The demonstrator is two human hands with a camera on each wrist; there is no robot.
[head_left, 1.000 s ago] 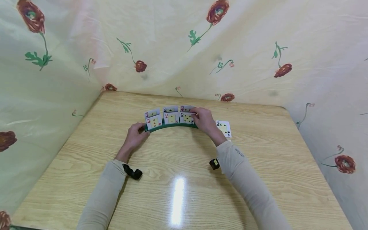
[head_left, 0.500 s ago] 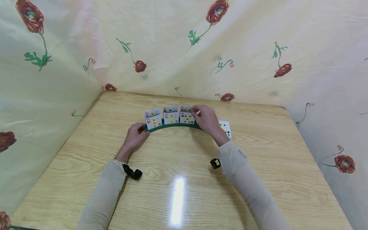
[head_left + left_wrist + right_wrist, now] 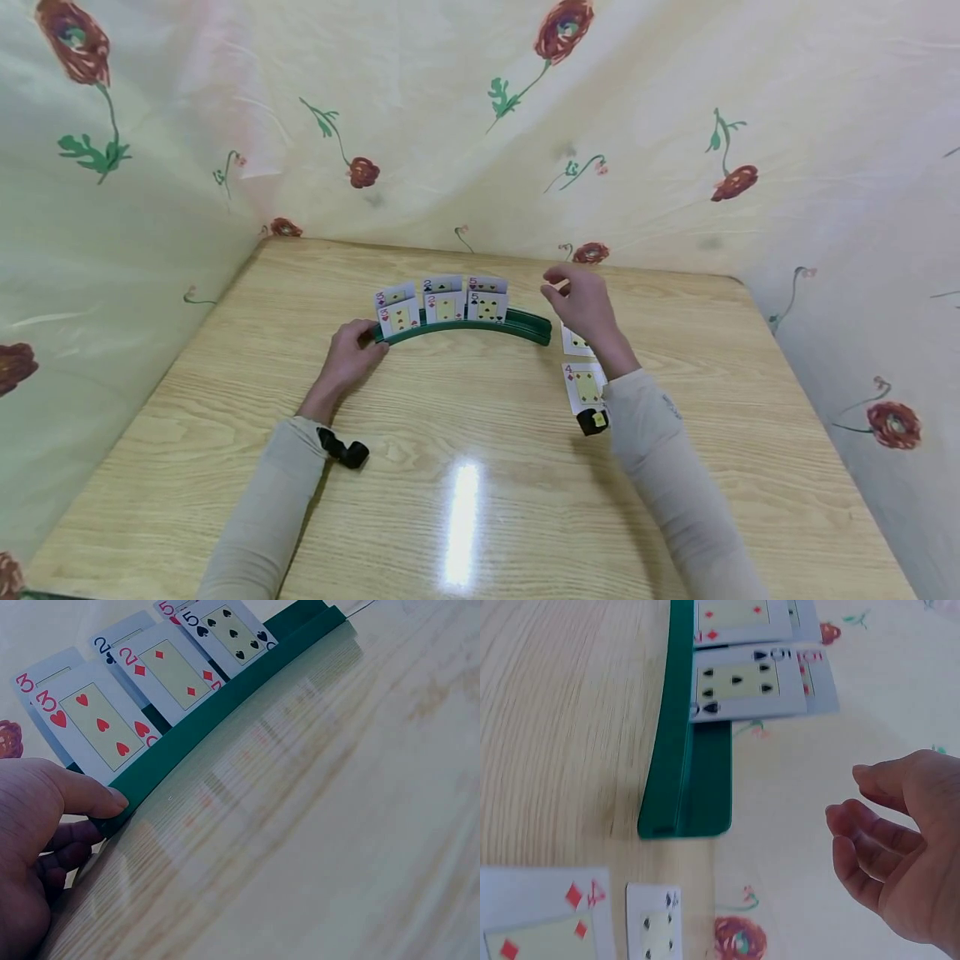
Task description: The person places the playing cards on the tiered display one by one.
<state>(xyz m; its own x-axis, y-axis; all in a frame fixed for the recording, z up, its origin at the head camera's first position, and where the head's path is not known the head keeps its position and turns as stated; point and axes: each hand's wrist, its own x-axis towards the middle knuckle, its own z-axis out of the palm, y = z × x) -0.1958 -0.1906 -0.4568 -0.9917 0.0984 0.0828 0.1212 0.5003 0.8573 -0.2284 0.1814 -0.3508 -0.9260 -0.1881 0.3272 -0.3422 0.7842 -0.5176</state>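
A curved green card holder point(image 3: 529, 327) lies on the table, with playing cards standing in two rows. Its front row has the three of hearts point(image 3: 96, 724), two of diamonds point(image 3: 166, 673) and five of spades point(image 3: 229, 634); a matching number stands partly hidden behind each. My left hand point(image 3: 350, 354) grips the holder's left end between thumb and fingers. Raised beyond its right end, my right hand point(image 3: 583, 305) has loosely curled fingers and holds nothing. Below that hand lie the four of diamonds point(image 3: 583, 385) and a four of spades point(image 3: 654, 922), partly covered by the arm in the head view.
The wooden table point(image 3: 420, 517) reaches back to a flowered cloth point(image 3: 435, 125) that hangs behind and at both sides. Small black cameras sit at my left wrist point(image 3: 354, 454) and right wrist point(image 3: 592, 422). The holder's right section shows a bare green groove.
My right hand has left the five of spades and moved right, uncovering the holder's right end and the four of diamonds. My left hand has stayed on the left end.
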